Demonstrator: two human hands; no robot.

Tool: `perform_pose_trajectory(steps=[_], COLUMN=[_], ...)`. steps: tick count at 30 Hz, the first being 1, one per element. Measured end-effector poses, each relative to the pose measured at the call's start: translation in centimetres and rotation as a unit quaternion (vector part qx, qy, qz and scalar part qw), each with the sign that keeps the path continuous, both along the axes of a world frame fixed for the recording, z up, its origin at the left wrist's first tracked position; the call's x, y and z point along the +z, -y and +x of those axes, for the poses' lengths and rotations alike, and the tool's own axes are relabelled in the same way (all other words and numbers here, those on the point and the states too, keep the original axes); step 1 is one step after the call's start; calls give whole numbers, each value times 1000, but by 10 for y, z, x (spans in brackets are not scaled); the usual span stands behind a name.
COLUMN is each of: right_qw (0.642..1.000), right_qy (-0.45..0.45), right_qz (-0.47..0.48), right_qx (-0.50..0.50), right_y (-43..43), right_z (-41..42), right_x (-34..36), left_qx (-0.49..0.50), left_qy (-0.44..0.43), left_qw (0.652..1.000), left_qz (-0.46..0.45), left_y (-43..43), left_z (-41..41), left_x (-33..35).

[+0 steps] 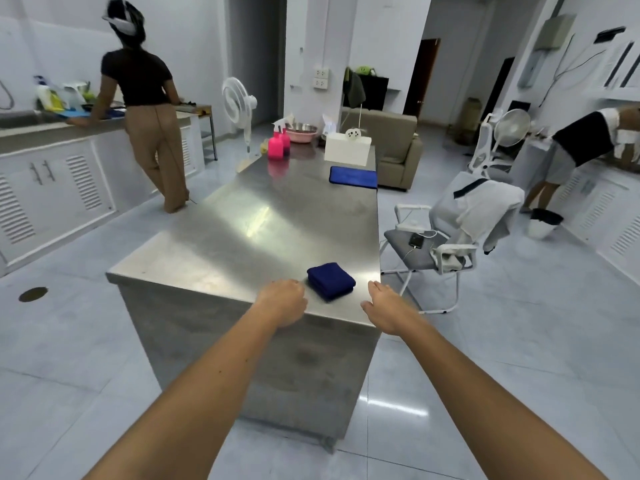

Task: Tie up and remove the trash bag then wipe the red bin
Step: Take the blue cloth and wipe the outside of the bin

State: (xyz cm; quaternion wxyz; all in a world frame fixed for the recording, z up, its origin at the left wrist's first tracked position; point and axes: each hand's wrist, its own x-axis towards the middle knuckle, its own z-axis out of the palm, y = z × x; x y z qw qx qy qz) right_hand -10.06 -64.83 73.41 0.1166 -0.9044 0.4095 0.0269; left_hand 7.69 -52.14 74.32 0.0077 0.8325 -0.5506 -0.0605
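A folded dark blue cloth (331, 280) lies near the front right corner of the steel table (242, 237). My left hand (284, 303) hovers just left of the cloth with fingers loosely curled, holding nothing. My right hand (382, 306) is stretched out just right of the cloth, fingers straight, empty. Neither hand touches the cloth. No red bin or trash bag is in view.
Two pink spray bottles (277, 145), a bowl (302, 131), a white box (347, 150) and a blue mat (353, 177) sit at the table's far end. A chair (446, 233) draped with clothing stands right of the table. One person stands at the left counter, another bends at the right.
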Motion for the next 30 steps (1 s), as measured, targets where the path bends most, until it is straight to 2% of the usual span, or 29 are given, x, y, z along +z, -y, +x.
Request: perform_pose_trajectory(steps=[7, 10, 15, 19, 20, 22, 24, 27, 30], right_qw=[998, 994, 987, 973, 969, 955, 921, 817, 739], right_qy=[-10, 16, 33, 63, 75, 89, 95, 100, 94], right_qz=[67, 101, 126, 198, 220, 278, 378, 552, 650], right_qx=[17, 23, 89, 102, 89, 45, -25, -132, -151], right_y=[98, 138, 190, 213, 216, 223, 229, 229, 217], right_z=[55, 78, 110, 129, 134, 144, 153, 160, 172], right_x=[-42, -61, -92, -104, -105, -104, -105, -103, -99], left_qx=[79, 139, 235, 343, 367, 415, 442, 446, 448], left_qy=[-73, -125, -217, -237, -252, -332, -421, -479, -512], left_qw=[994, 982, 946, 900, 883, 824, 757, 706, 654], left_qz=[27, 1, -58, -126, -151, -195, -231, -272, -330], left_y=[82, 116, 176, 203, 206, 209, 206, 193, 169], left_z=[26, 32, 22, 11, 10, 11, 15, 22, 31], left_x=[-53, -77, -109, -125, -126, -129, -131, -133, -129])
